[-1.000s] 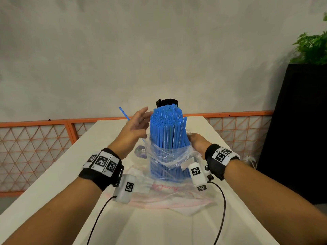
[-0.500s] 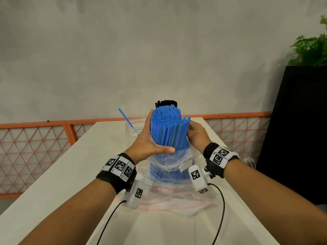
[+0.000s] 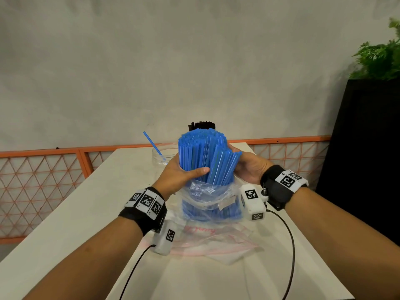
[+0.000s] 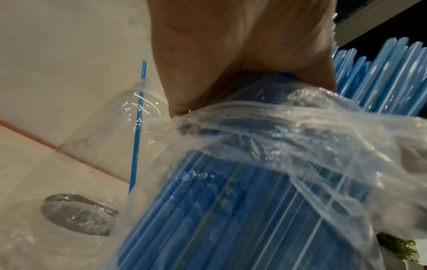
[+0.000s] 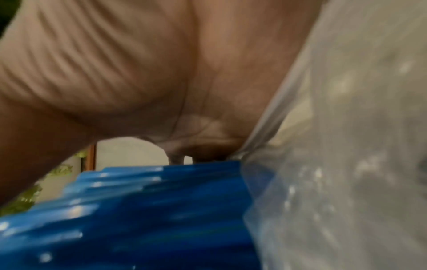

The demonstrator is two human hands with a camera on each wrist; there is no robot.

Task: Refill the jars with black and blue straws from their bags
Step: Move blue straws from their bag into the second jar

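Observation:
A thick bundle of blue straws (image 3: pixel 203 154) stands upright in a clear plastic bag (image 3: pixel 207 198) on the white table (image 3: pixel 65 213). My left hand (image 3: pixel 184 172) grips the bundle from the left, thumb across its front. My right hand (image 3: pixel 249 165) holds the right side, where part of the bundle splays outward. Behind on the left stands a clear jar (image 3: pixel 162 154) with one blue straw (image 3: pixel 153 145) leaning in it. Black straws (image 3: pixel 202 126) show just behind the bundle; their jar is hidden. The left wrist view shows the bag (image 4: pixel 289 146), the jar (image 4: pixel 120 138) and its lid (image 4: pixel 78 213).
A flat, empty zip bag (image 3: pixel 207 241) with pink print lies on the table in front of the straw bag. Orange lattice fencing (image 3: pixel 43 180) runs behind the table. A black cabinet (image 3: pixel 368 159) with a green plant (image 3: pixel 381 59) stands at the right.
My left hand moved from the open air beside the bundle to grip it. My right hand rose from the bag's rim onto the straws, and the right part of the bundle has tilted outward.

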